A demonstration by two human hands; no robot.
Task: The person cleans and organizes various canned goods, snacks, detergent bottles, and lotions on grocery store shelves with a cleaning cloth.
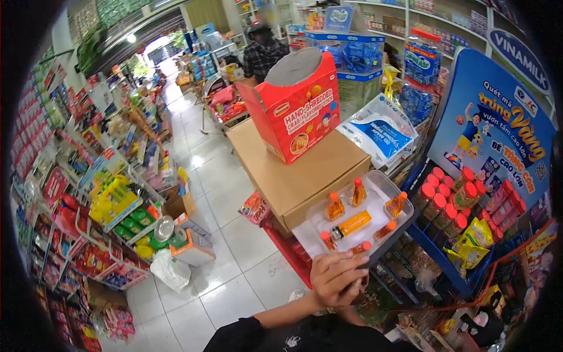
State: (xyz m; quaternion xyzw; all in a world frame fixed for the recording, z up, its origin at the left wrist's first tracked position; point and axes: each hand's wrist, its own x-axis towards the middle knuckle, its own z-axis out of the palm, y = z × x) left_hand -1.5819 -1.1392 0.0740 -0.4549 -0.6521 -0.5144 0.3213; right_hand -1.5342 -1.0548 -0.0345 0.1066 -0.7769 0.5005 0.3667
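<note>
My left hand (335, 278) is closed, its fingers bent, just in front of a clear plastic tray (404, 224). My right hand (355, 293) is pressed close behind it and mostly covered, so its fingers are hard to see. Whatever lies between the two hands is hidden. Inside the tray stand or lie several small amber bottles (335, 208) with orange-red caps. Among them lies an orange lighter-shaped item (352, 224) with a dark, silvery end. One bottle (361, 247) at the near edge is right above my fingers.
Behind the tray, a brown carton (258, 158) carries a red display box (299, 111). A blue rack (437, 258) of red-lidded jars (434, 206) stands to the right. Crowded shelves (88, 234) line the left of the tiled aisle (223, 193). A person (264, 56) is further back.
</note>
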